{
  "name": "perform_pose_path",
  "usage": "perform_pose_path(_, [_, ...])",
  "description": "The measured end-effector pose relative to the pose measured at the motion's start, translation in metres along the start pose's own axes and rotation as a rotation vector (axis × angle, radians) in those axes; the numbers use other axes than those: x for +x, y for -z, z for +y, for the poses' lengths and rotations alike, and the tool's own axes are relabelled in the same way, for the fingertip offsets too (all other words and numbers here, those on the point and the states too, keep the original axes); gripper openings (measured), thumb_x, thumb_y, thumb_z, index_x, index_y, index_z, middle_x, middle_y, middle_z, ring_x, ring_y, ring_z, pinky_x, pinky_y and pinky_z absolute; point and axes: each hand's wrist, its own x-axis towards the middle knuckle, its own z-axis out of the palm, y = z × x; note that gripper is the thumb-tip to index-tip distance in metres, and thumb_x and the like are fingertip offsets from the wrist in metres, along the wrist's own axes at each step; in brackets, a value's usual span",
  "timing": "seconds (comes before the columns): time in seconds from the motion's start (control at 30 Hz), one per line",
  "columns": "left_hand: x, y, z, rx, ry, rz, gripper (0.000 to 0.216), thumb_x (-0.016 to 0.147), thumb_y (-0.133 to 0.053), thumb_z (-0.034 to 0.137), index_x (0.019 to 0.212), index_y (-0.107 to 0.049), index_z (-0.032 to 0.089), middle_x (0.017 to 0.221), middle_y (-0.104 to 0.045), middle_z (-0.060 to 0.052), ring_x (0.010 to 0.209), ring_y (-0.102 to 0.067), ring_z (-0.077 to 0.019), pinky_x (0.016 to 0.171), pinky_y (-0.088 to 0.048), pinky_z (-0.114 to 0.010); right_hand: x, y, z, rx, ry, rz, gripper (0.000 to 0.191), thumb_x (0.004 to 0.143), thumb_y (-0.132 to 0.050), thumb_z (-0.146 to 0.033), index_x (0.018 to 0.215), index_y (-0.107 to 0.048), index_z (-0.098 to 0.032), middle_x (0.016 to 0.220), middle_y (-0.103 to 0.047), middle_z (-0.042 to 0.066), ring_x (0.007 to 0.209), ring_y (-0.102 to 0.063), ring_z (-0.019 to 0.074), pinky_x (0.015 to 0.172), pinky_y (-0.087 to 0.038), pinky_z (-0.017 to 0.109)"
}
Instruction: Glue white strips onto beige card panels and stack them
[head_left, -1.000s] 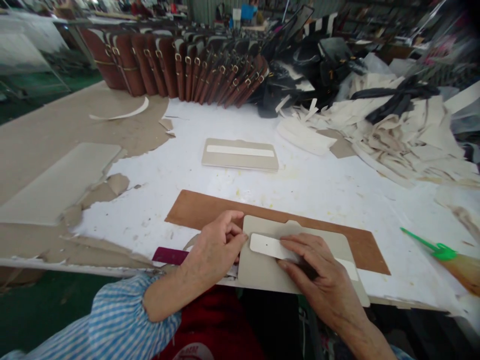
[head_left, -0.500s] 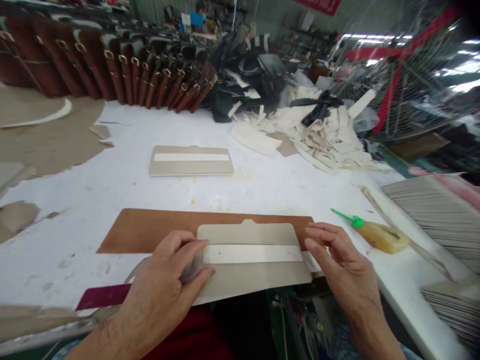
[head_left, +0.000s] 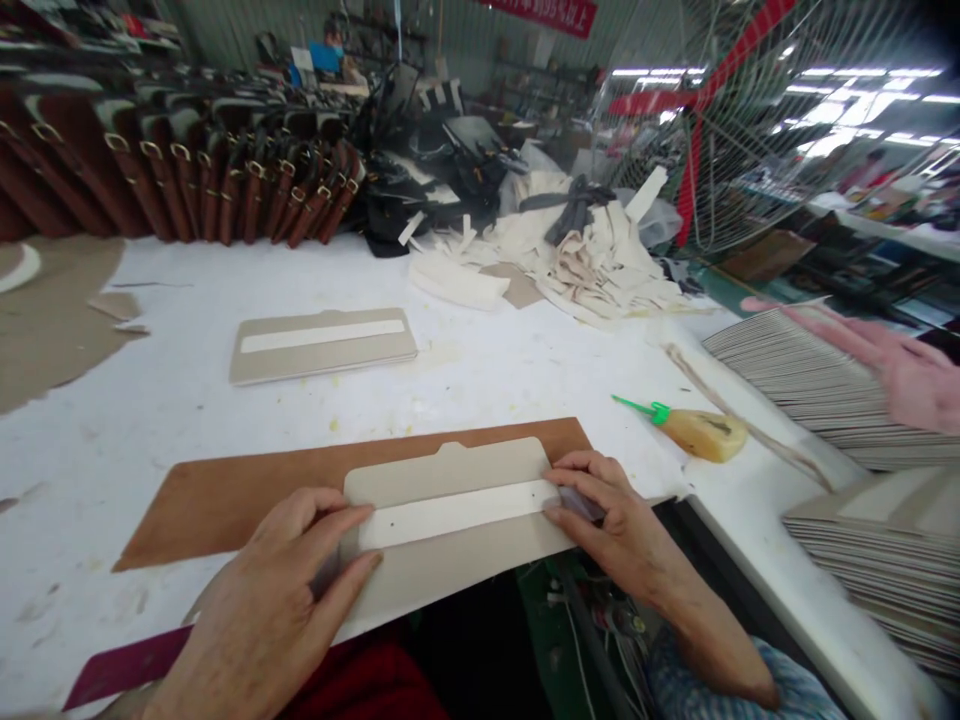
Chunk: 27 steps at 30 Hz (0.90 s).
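Note:
A beige panel with a small tab on its top edge and a white strip across its middle lies at the table's front edge. My left hand grips its left end, thumb and fingers at the strip's end. My right hand grips the right end in the same manner. Two small dark dots show on the strip. Partly under the panel lies a long brown leather piece. A dark purple flat piece is left of my left hand.
Similar beige panels lie stacked behind. A yellowish glue bottle with green nozzle lies at right, near stacks of grey-beige panels. Brown buckled bags, cream scraps and a large fan stand at the back.
My right hand has moved left from beside the panel and taken hold of its right end. My left hand keeps its hold. The camera view has turned to the right.

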Motion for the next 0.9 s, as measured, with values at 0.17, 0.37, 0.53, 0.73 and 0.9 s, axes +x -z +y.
perform_pose_path(0.17, [0.002,-0.002,-0.001,0.0,0.006,-0.004,0.038,0.098,-0.053,0.056,0.113,-0.073,0.028,0.112,-0.065,-0.006,0.1,-0.069,-0.0264,0.089,-0.059,-0.041,0.004,0.001,0.0,0.015,0.016,-0.019,0.017,0.09,-0.068,-0.029,0.106,-0.075,-0.027,0.118,-0.067,0.007,0.116,-0.06,0.0278,0.105,-0.051,0.05])
perform_pose_path(0.37, [0.004,0.0,0.001,-0.017,-0.012,0.036,0.036,0.097,-0.055,0.058,0.108,-0.074,0.03,0.107,-0.066,-0.003,0.096,-0.07,-0.0247,0.086,-0.06,-0.037,0.009,0.002,-0.002,0.038,0.029,-0.052,0.012,0.088,-0.068,-0.022,0.099,-0.069,-0.025,0.113,-0.065,0.006,0.113,-0.059,0.026,0.102,-0.049,0.047])
perform_pose_path(0.53, [0.0,-0.001,0.0,-0.035,-0.009,0.076,0.029,0.097,-0.058,0.054,0.106,-0.073,0.031,0.106,-0.067,-0.002,0.092,-0.072,-0.0214,0.08,-0.06,-0.031,0.01,0.003,-0.009,0.022,0.076,-0.002,0.007,0.088,-0.067,-0.019,0.088,-0.063,-0.025,0.102,-0.065,0.004,0.103,-0.06,0.0249,0.092,-0.05,0.043])
perform_pose_path(0.73, [-0.004,-0.001,-0.004,-0.116,-0.019,0.134,0.021,0.097,-0.063,0.051,0.102,-0.072,0.033,0.099,-0.073,0.002,0.088,-0.073,-0.0173,0.079,-0.058,-0.023,0.013,0.005,-0.01,0.102,0.026,-0.062,0.016,0.094,-0.061,-0.023,0.078,-0.06,-0.024,0.08,-0.06,-0.001,0.074,-0.057,0.0167,0.069,-0.047,0.031])
perform_pose_path(0.9, [-0.007,0.003,-0.013,-0.203,0.07,0.01,0.019,0.094,-0.065,0.05,0.1,-0.074,0.034,0.098,-0.077,0.003,0.087,-0.075,-0.018,0.08,-0.059,-0.022,0.017,0.007,-0.014,0.226,-0.036,-0.062,0.019,0.094,-0.061,-0.029,0.076,-0.064,-0.024,0.081,-0.063,-0.001,0.077,-0.059,0.0166,0.071,-0.048,0.031])
